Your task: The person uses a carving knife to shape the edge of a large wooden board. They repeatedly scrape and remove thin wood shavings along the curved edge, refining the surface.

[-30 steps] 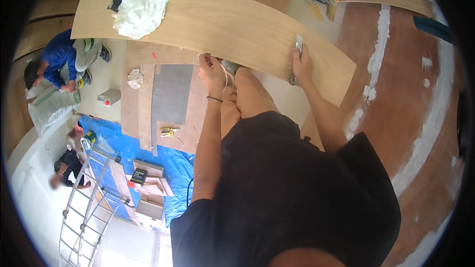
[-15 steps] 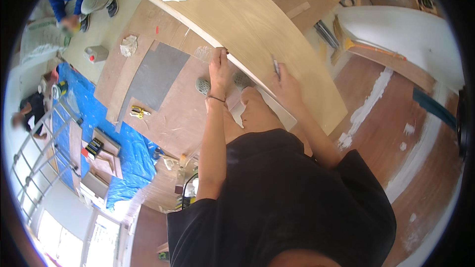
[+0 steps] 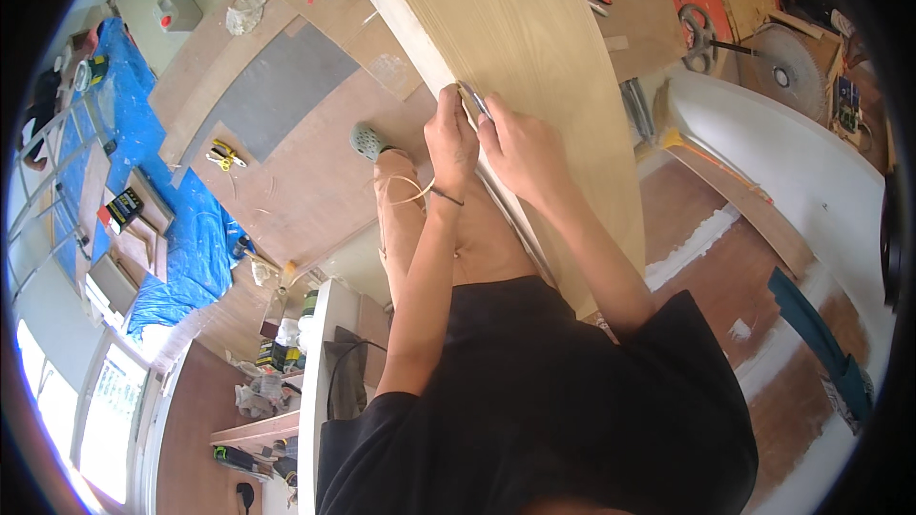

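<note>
A long wooden panel with pale grain lies in front of me, its white edge running down toward my lap. My right hand is closed round a slim silver utility knife, whose tip is at the panel's near edge. Close beside it, my left hand is closed in a pinch at the same edge. What its fingertips hold is hidden. A thin, pale curled strip loops out beside my left wrist, over my leg.
Brown boards and a grey sheet cover the floor at left, with yellow-handled snips on them. Farther left lies a blue tarp near a metal frame. A fan and scissors-like grey handles are at far right.
My right hand has brought the knife from over the panel to the edge, next to my left hand. The view has turned, and the white cloth on the panel is out of sight.
</note>
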Available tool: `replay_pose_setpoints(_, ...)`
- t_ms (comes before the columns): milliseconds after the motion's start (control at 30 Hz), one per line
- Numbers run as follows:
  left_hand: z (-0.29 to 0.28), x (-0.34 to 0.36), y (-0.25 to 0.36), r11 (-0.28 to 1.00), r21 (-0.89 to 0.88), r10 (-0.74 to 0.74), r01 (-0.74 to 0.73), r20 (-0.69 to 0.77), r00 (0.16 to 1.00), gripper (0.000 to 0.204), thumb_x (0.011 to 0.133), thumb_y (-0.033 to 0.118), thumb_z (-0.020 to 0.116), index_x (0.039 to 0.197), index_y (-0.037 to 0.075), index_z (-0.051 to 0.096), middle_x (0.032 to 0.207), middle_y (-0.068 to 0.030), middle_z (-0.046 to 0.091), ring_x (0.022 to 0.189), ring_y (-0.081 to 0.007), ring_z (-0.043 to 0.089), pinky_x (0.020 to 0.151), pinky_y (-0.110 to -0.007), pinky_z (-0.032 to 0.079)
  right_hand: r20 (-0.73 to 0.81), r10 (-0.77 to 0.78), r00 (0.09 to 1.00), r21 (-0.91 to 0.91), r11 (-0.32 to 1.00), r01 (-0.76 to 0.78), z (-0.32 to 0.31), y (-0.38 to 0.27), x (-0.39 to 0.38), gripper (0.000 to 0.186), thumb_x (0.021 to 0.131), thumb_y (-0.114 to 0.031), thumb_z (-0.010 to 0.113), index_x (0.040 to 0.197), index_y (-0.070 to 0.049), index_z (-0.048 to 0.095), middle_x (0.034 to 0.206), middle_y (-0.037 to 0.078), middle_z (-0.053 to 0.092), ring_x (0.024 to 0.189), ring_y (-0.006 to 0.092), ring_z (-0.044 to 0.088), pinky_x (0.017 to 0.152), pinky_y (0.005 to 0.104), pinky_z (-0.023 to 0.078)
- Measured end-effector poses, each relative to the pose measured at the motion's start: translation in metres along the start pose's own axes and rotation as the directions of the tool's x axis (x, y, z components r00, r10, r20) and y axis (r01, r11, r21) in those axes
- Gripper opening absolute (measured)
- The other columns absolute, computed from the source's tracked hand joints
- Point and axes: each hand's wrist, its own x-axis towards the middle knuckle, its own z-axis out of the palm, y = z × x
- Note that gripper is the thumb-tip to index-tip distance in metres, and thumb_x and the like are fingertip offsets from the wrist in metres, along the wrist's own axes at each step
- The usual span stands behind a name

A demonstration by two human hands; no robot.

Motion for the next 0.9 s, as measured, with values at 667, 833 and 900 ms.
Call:
replay_pose_setpoints(667, 0.013, -0.005, -0.004, 0.998, -0.055, 0.002, -0.006, -0.072, 0.997, 0.014, 0.085, -0.005, 0.051, 0.098, 0.001, 0.048, 0.058, -0.0141, 0.048, 0.045, -0.024, 0.044, 0.044, -0.032, 0.043, 0.043, 0.012, 0.999, -0.154, 0.988, -0.005, -0.008, -0.011, 0.0, 0.017, 0.09, -0.02, 0.055, 0.095, -0.004, 0.053, 0.059, 0.011, 0.061, 0.051, 0.0298, 0.061, 0.045, 0.0404, 0.046)
replay_pose_setpoints(833, 0.012, -0.005, -0.004, 0.998, -0.056, -0.007, 0.003, -0.063, 0.998, 0.017, 0.084, -0.006, 0.051, 0.1, 0.0, 0.048, 0.059, -0.0127, 0.047, 0.048, -0.0211, 0.042, 0.046, -0.029, 0.042, 0.053, 0.038, 0.998, -0.154, 0.988, -0.029, -0.006, -0.015, 0.0, 0.019, 0.092, -0.02, 0.051, 0.104, -0.005, 0.051, 0.06, 0.012, 0.059, 0.054, 0.0312, 0.061, 0.048, 0.0425, 0.045)
replay_pose_setpoints(900, 0.012, -0.006, -0.007, 0.996, -0.074, -0.045, 0.042, -0.045, 0.998, 0.022, 0.083, -0.003, 0.054, 0.104, 0.001, 0.049, 0.059, -0.009, 0.043, 0.05, -0.0174, 0.038, 0.047, -0.027, 0.038, 0.069, 0.038, 0.997, -0.161, 0.987, -0.027, -0.007, -0.014, 0.0, 0.019, 0.092, -0.02, 0.052, 0.104, -0.005, 0.05, 0.06, 0.012, 0.059, 0.054, 0.0311, 0.061, 0.048, 0.0425, 0.045)
